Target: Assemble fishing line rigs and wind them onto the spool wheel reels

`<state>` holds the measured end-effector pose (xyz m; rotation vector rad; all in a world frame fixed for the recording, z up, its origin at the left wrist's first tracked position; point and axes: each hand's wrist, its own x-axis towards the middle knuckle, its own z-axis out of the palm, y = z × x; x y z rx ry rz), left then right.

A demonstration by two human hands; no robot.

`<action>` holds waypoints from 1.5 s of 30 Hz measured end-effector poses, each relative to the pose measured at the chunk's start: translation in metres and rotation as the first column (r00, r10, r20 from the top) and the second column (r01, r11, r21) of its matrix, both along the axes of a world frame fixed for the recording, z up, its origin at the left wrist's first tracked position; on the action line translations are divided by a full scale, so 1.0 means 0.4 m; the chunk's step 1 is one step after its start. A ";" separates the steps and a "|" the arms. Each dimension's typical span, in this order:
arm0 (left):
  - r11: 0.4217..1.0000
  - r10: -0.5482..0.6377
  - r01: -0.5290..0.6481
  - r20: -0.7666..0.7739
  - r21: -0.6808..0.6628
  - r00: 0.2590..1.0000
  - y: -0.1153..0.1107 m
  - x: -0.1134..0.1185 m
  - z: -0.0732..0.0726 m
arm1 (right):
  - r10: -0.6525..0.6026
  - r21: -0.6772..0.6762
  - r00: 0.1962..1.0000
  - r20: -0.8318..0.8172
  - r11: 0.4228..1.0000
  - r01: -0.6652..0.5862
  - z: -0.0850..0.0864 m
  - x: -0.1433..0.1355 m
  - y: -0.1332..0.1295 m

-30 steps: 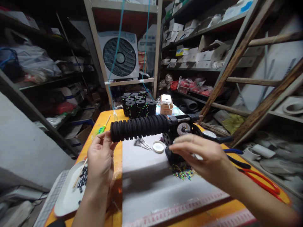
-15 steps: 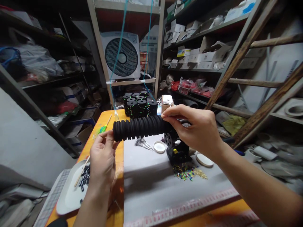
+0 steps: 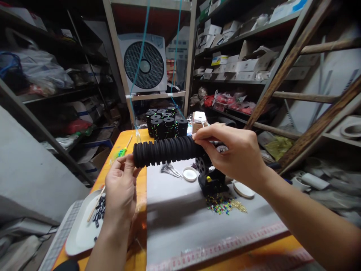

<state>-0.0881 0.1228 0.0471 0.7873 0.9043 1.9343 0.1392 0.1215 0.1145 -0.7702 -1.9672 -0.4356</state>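
A long black ribbed foam roll (image 3: 166, 152), grooved all along its length, is held level above the table between both hands. My left hand (image 3: 121, 184) pinches its left end with thumb and fingers. Thumb and forefinger of my right hand (image 3: 231, 150) close on the top of its right end, which the hand partly hides. Below and behind the right end stands a small black device (image 3: 213, 182) with a holed wheel. Coloured beads (image 3: 218, 205) and gold pieces (image 3: 239, 206) lie in front of it, near white lids (image 3: 190, 174).
A white tray (image 3: 73, 233) with small black pieces and a stick sits at the left. Several black spools (image 3: 168, 126) stand at the table's back beside a white box (image 3: 199, 117). Beyond are a fan (image 3: 145, 66), shelves and a wooden ladder (image 3: 307, 98).
The left end of the roll and my left hand have shifted slightly left. Both hands keep the same hold, and the view has moved a little.
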 end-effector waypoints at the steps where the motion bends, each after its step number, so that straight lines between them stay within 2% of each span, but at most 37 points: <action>1: 1.000 0.001 -0.001 0.002 0.001 1.000 0.000 0.000 0.000 | -0.012 0.024 1.000 0.024 1.000 0.012 -0.002 0.000 0.000; 5: 1.000 0.010 -0.010 0.000 0.015 1.000 0.003 -0.002 -0.003 | -0.049 0.077 0.989 0.136 0.996 0.039 -0.013 0.004 0.004; 10: 1.000 0.018 -0.018 0.007 0.010 1.000 0.007 0.000 -0.005 | 0.005 0.094 0.965 0.261 0.995 -0.031 -0.027 0.022 0.000; 14: 1.000 0.005 -0.005 0.010 0.028 1.000 0.009 -0.002 -0.008 | 0.032 0.122 0.972 0.234 0.991 -0.062 -0.042 0.028 -0.005; 19: 0.999 -0.026 0.025 0.024 0.024 0.999 0.008 -0.006 -0.012 | -0.021 0.189 0.974 0.226 0.982 -0.023 -0.045 0.016 0.008; 22: 0.999 -0.023 0.023 0.022 0.030 0.999 0.007 -0.004 -0.011 | -0.006 0.168 0.974 0.229 0.985 -0.033 -0.041 0.019 -0.001; 24: 0.999 -0.023 0.023 0.024 0.034 0.999 0.007 -0.003 -0.010 | 0.014 0.142 0.982 0.189 0.989 -0.041 -0.054 0.028 -0.029; 26: 0.999 -0.022 0.021 0.028 0.035 0.999 0.007 -0.002 -0.009 | 0.003 0.078 0.983 0.186 0.997 -0.017 -0.088 0.043 -0.072; 27: 0.999 -0.024 0.023 0.032 0.037 0.999 0.006 -0.002 -0.008 | 0.000 0.002 0.977 0.212 1.000 0.000 -0.113 0.051 -0.096; 28: 0.999 -0.028 0.026 0.035 0.039 0.999 0.006 -0.002 -0.007 | 0.031 -0.150 0.964 0.266 0.989 0.009 -0.142 0.060 -0.118; 30: 0.998 -0.033 0.031 0.036 0.049 0.999 0.005 -0.002 -0.007 | 0.098 -0.437 0.940 0.327 0.897 0.059 -0.202 0.079 -0.150; 31: 0.998 -0.034 0.032 0.034 0.057 0.999 0.006 -0.002 -0.007 | 0.101 -0.512 0.936 0.337 0.854 0.092 -0.231 0.088 -0.158; 33: 0.997 -0.030 0.028 0.027 0.066 0.999 0.008 -0.002 -0.009 | 0.075 -0.564 0.941 0.329 0.816 0.132 -0.278 0.100 -0.161; 37: 0.996 -0.038 0.037 0.017 0.077 0.999 0.010 -0.002 -0.013 | 0.055 -0.525 0.957 0.285 0.845 0.107 -0.327 0.099 -0.146; 39: 0.996 -0.046 0.045 0.015 0.080 0.999 0.008 -0.002 -0.013 | 0.064 -0.508 0.954 0.293 0.856 0.099 -0.328 0.090 -0.142; 41: 0.996 -0.046 0.044 0.021 0.074 0.999 0.005 -0.001 -0.012 | 0.084 -0.483 0.954 0.287 0.873 0.069 -0.309 0.079 -0.139; 43: 0.997 -0.043 0.041 0.034 0.064 0.999 0.003 -0.001 -0.010 | 0.116 -0.439 0.967 0.227 0.899 -0.005 -0.265 0.067 -0.135; 45: 0.997 -0.045 0.042 0.045 0.060 0.998 0.002 -0.001 -0.008 | 0.145 -0.357 0.982 0.120 0.929 -0.094 -0.199 0.053 -0.124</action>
